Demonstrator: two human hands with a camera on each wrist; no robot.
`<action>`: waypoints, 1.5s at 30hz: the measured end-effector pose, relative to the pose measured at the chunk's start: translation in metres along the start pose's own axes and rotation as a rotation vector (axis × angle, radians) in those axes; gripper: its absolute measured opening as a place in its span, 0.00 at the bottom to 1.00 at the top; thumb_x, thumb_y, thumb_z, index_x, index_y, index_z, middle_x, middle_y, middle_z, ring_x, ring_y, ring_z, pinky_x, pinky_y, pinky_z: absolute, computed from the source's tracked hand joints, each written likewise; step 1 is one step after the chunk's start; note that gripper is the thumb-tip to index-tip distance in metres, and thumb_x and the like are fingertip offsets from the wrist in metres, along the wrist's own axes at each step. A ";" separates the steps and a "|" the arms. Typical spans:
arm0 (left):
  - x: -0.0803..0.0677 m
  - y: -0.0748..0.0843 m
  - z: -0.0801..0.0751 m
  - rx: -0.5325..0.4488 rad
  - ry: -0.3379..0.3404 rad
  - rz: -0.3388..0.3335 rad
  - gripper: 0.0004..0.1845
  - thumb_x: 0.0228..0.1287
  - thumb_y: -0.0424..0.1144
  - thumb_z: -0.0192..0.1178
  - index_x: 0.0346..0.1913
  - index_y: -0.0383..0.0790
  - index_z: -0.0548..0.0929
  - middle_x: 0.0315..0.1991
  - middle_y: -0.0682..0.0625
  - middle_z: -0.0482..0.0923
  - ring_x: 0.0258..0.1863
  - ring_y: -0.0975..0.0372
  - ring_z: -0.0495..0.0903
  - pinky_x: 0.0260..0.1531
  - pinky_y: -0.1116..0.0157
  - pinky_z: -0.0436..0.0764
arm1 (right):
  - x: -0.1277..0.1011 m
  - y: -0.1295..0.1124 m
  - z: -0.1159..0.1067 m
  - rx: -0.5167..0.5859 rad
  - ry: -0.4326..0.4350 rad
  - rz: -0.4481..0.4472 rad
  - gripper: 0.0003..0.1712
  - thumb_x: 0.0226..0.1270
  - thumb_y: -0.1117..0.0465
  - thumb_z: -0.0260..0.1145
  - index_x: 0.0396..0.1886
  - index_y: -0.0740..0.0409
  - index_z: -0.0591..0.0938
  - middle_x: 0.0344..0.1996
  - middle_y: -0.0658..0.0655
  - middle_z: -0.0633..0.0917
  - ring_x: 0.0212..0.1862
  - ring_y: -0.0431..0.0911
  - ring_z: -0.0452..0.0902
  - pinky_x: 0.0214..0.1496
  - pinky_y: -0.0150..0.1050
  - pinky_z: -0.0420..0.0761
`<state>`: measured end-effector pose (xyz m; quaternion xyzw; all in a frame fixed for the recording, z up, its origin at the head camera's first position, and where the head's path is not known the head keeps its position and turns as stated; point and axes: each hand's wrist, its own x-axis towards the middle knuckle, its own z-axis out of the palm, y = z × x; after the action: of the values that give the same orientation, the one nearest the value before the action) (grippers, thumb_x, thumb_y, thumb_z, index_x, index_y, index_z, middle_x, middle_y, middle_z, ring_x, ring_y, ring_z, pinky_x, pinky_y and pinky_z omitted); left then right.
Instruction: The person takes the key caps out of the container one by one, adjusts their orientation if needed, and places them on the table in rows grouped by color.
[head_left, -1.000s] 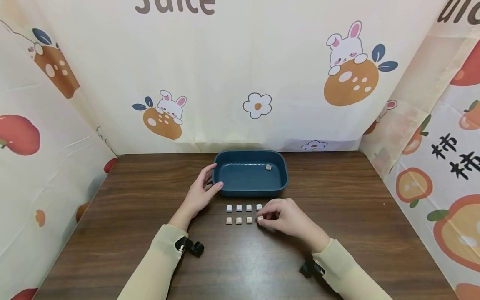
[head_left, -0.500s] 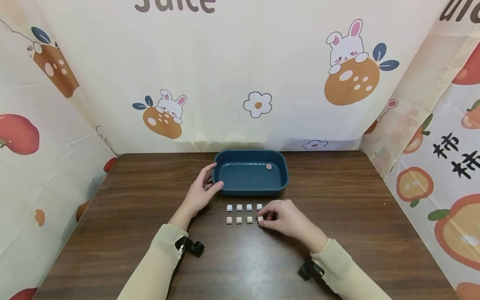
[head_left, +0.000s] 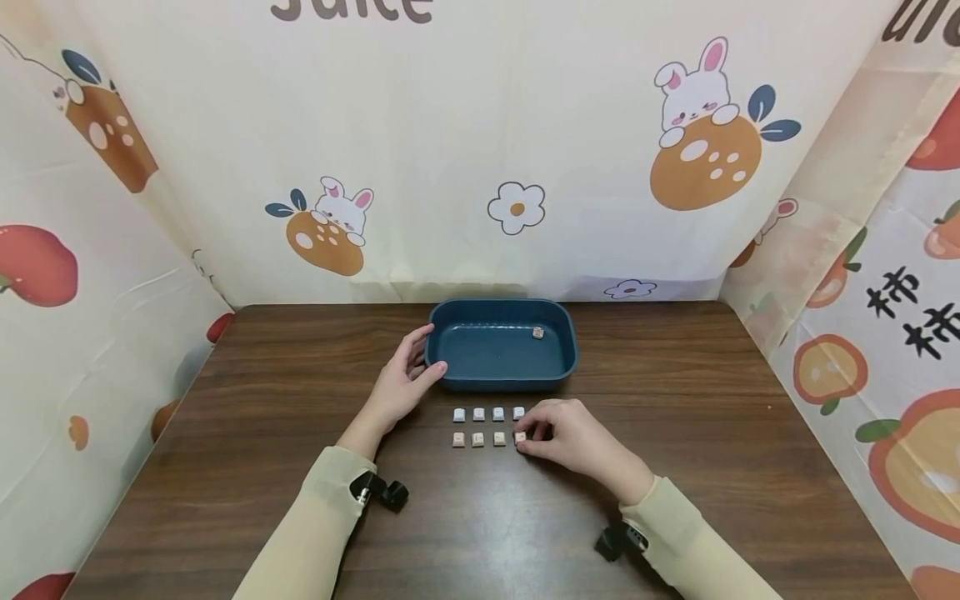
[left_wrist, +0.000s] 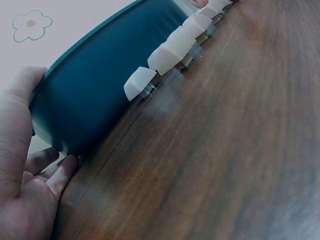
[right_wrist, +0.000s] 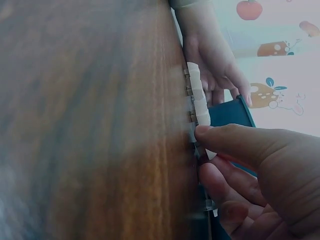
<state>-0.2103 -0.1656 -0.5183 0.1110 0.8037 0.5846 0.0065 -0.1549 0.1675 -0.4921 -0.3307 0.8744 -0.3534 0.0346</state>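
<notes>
A dark wooden table (head_left: 675, 433), its grain running left to right, stands in a small booth of cream cloth (head_left: 465, 125) printed with rabbits, oranges, flowers and persimmons; the cloth hangs behind it and down both sides.

Toward the back of the table sits a deep blue tray (head_left: 558, 373) with rounded corners, its long axis lying across the table, left to right. One small keycap (head_left: 537, 333) lies inside it, near the far right corner.

In front of the tray, keycaps are set out in two short rows that run parallel to the tray's long side — a pale back row (head_left: 487, 413) and a tan front row (head_left: 478, 439), four in each, close together but apart.

The person's right hand (head_left: 570, 437) rests on the table at the right end of the rows. Its thumb and fingertips are curled in and pinch the rightmost tan keycap (head_left: 520, 437), which sits on the wood at the end of the front row; the right wrist view shows the thumb pressed over a cap at the line's end.

The left hand (head_left: 401, 385) is at the tray's left end — thumb on the near left corner, fingers curved up round the short side, holding the tray. The left wrist view shows the palm against the blue wall.

Both sleeves are pale yellow, with a small black camera mount under each wrist.
</notes>
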 end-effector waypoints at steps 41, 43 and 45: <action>0.000 0.002 0.001 0.007 -0.008 -0.005 0.39 0.79 0.53 0.68 0.86 0.56 0.63 0.84 0.43 0.64 0.81 0.46 0.67 0.77 0.42 0.70 | -0.001 0.000 -0.003 -0.009 -0.015 0.024 0.09 0.66 0.59 0.84 0.43 0.51 0.94 0.34 0.43 0.88 0.33 0.34 0.81 0.37 0.33 0.84; 0.000 0.001 0.001 0.006 -0.008 -0.004 0.39 0.79 0.53 0.68 0.86 0.56 0.63 0.84 0.43 0.63 0.81 0.46 0.66 0.77 0.42 0.70 | -0.001 -0.001 -0.003 -0.013 -0.015 0.021 0.09 0.65 0.59 0.84 0.43 0.51 0.93 0.34 0.43 0.88 0.33 0.33 0.80 0.37 0.33 0.84; 0.000 0.001 0.001 0.006 -0.004 -0.003 0.39 0.79 0.53 0.68 0.86 0.55 0.63 0.84 0.43 0.64 0.81 0.46 0.66 0.77 0.42 0.70 | 0.000 0.000 -0.003 -0.016 -0.015 0.019 0.09 0.66 0.59 0.84 0.43 0.51 0.93 0.34 0.44 0.88 0.33 0.33 0.80 0.37 0.33 0.84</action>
<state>-0.2104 -0.1644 -0.5175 0.1112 0.8056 0.5818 0.0086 -0.1552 0.1692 -0.4898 -0.3253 0.8801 -0.3434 0.0417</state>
